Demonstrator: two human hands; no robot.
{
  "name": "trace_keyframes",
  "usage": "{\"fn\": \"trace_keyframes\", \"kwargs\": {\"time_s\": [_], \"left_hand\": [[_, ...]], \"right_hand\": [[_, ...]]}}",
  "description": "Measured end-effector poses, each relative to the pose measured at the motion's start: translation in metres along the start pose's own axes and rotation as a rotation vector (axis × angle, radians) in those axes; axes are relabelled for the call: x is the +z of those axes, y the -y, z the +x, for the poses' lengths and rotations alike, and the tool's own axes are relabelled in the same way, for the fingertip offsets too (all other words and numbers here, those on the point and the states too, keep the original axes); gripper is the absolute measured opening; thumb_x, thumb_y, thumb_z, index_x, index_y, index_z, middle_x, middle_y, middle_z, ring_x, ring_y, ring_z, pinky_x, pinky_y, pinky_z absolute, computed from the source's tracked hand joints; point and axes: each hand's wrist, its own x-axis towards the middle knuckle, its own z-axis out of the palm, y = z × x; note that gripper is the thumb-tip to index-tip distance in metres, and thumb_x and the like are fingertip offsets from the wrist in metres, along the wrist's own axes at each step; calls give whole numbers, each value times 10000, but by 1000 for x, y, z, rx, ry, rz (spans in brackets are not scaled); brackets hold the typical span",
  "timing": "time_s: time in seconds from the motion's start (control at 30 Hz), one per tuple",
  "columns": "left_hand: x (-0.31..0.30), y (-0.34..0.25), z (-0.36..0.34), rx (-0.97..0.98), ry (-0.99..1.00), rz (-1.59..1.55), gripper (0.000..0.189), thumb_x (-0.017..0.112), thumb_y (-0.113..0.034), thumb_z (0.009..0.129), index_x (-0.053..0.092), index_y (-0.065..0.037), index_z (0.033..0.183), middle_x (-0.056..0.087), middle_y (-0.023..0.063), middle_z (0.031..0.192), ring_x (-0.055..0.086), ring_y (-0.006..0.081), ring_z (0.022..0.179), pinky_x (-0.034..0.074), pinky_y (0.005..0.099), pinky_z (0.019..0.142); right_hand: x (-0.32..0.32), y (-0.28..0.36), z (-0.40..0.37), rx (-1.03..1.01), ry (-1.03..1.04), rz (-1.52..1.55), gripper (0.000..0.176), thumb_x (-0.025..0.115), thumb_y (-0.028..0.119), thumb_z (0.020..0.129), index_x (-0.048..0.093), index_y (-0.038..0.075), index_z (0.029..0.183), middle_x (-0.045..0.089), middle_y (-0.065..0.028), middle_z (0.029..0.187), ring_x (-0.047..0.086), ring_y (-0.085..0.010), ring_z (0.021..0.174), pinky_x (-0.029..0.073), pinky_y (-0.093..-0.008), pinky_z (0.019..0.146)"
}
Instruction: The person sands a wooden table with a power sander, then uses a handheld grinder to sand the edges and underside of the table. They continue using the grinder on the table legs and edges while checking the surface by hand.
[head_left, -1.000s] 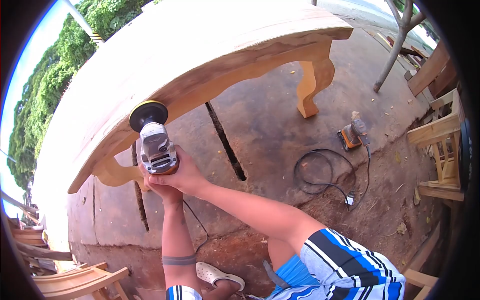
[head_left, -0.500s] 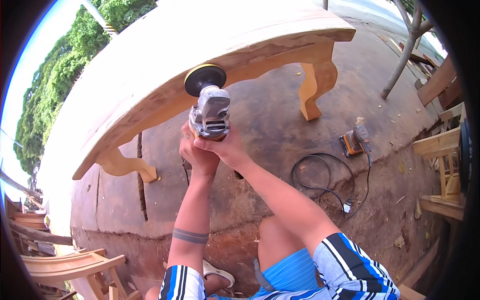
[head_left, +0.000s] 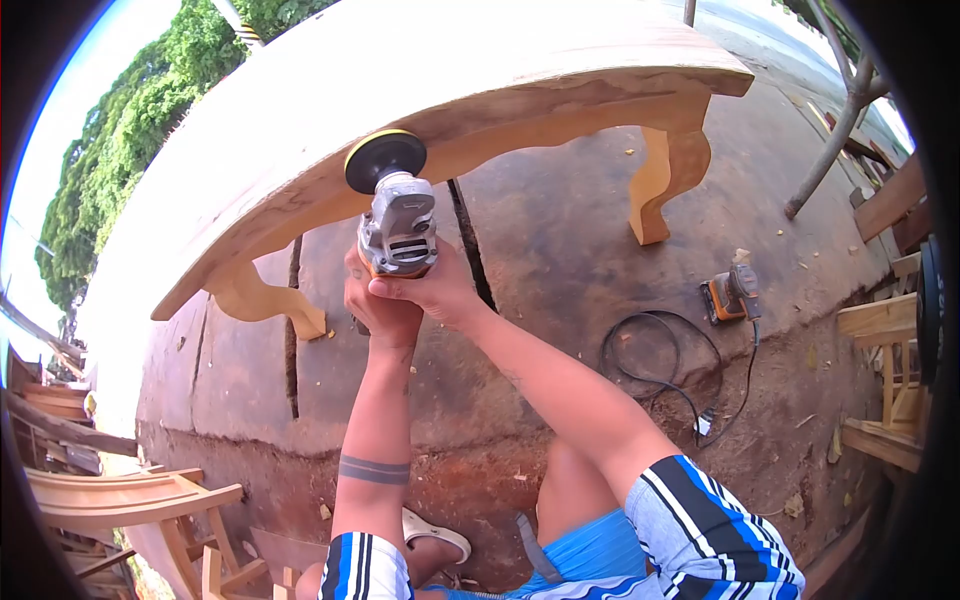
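Both my hands are wrapped round a power tool (head_left: 402, 225) with a grey metal head, an orange part just showing at the grip and a round black pad (head_left: 385, 160) with a yellow rim. The pad lies against the front edge of a wooden table (head_left: 500, 105), whose top is washed out by glare. My left hand (head_left: 378, 305) closes round the tool from the left and below. My right hand (head_left: 440, 288) grips its right side, thumb laid across the near end. Much of the tool's body is hidden by my hands.
An orange and grey sander (head_left: 731, 293) sits on the concrete at the right, beside its coiled black cable (head_left: 665, 350). Curved table legs (head_left: 665, 180) stand beyond my hands. Wooden chair frames (head_left: 130, 497) are at the lower left, more wooden furniture (head_left: 885, 320) at the right.
The tool and both hands have shifted slightly left in view, the pad still against the table edge. The table and the sander on the ground appear further right as the view moved.
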Motion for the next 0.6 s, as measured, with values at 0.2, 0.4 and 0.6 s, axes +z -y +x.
{"fn": "trace_keyframes", "kwargs": {"time_s": [0.2, 0.4, 0.6], "left_hand": [[-41, 66, -10, -255, -173, -292, 380, 781, -175, 808, 552, -39, 1080, 624, 77, 957, 634, 203, 849, 503, 342, 759], [-29, 60, -12, -234, -128, -341, 389, 769, -196, 819, 556, -39, 1104, 631, 76, 992, 643, 197, 867, 511, 349, 761], [19, -1, -4, 24, 14, -50, 545, 820, -229, 725, 556, -32, 1160, 665, 134, 962, 679, 326, 788, 522, 400, 694]], "right_hand": [[63, -49, 16, 25, 66, -64, 790, 967, 283, 604, 546, 28, 1222, 638, -59, 1143, 603, -154, 1065, 478, -325, 963], [54, -48, 14, 6, -4, -59, 831, 977, 354, 556, 547, 0, 1173, 647, -93, 1112, 625, -185, 1044, 493, -340, 943], [-14, 1, -5, -3, -100, -32, 692, 959, 246, 624, 595, 43, 1177, 655, -34, 1119, 616, -133, 1038, 491, -319, 948]]}}
